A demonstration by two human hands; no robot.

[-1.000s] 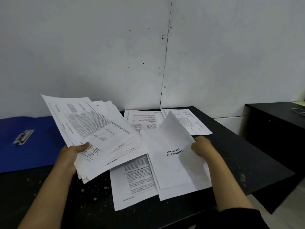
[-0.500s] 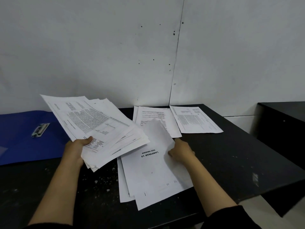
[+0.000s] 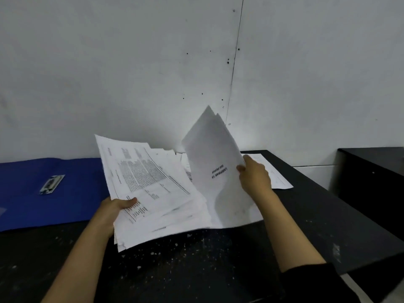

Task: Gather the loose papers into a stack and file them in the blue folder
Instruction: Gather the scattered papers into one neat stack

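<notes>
My left hand (image 3: 117, 207) grips a thick, fanned stack of printed papers (image 3: 150, 184) by its near left corner, held above the black table (image 3: 196, 265). My right hand (image 3: 254, 176) pinches the right edge of a few white sheets (image 3: 215, 171), lifted and tilted up on edge next to the stack. The blue folder (image 3: 65, 193) lies open and flat at the table's left, its metal clip (image 3: 52, 184) showing. One printed sheet (image 3: 276, 176) lies flat behind my right hand, and another sheet's edge (image 3: 185, 162) peeks out behind the raised papers.
A grey wall stands right behind the table. A second black table (image 3: 371, 171) is at the right, across a narrow gap. The near tabletop is speckled with white flecks.
My right hand has lifted the sheets off the table and swung them up towards the stack in my left hand. The spot where they lay now shows bare tabletop.
</notes>
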